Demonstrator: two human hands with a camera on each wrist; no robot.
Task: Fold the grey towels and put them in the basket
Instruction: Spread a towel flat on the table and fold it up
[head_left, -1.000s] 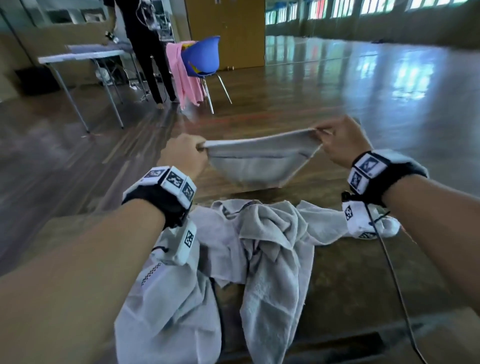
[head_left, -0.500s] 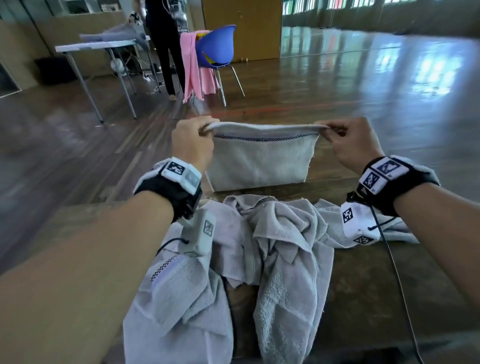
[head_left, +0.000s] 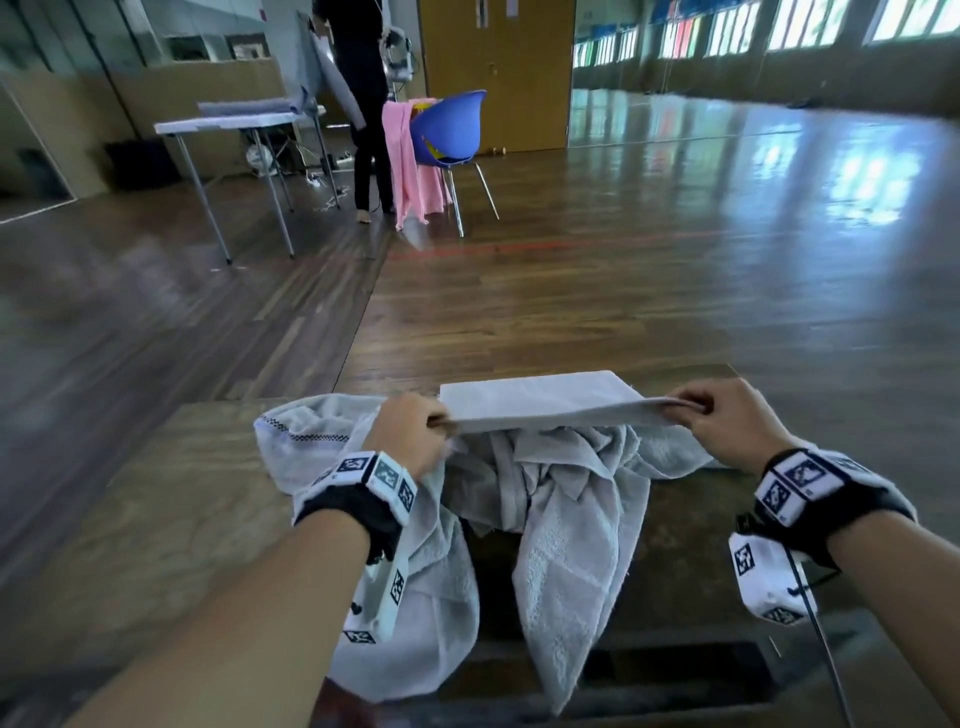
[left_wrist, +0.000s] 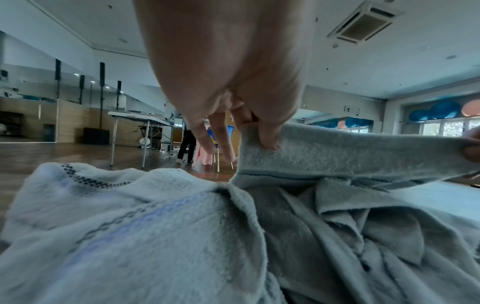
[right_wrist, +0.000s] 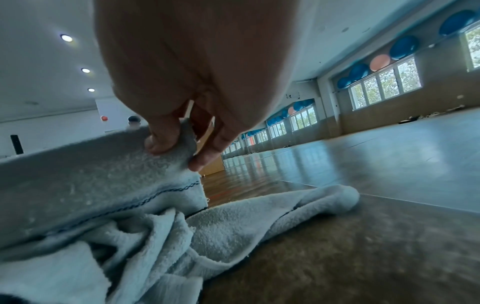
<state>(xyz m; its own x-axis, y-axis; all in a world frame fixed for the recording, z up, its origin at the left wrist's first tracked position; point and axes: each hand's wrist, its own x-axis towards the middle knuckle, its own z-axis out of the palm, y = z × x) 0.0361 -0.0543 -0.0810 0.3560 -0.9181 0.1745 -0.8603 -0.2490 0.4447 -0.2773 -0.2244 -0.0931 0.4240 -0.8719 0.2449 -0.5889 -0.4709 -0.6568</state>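
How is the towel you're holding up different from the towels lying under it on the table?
The held towel is folded into a flat, neat rectangle; the loose towels lie crumpled and creased. The held towel is stretched out between the left hand and the right hand, each pinching an end, while the loose towels rest on the table, two of them hanging over its near edge. Both are grey terry cloth with a dark stitched stripe.

Folded towel stretched level between the left hand at its left corner and the right hand at its right corner, above the far part of the towel heap. The heap lies on the table and hangs over its near edge. Beyond the table, to the left: a chair and, left of it, a second table.
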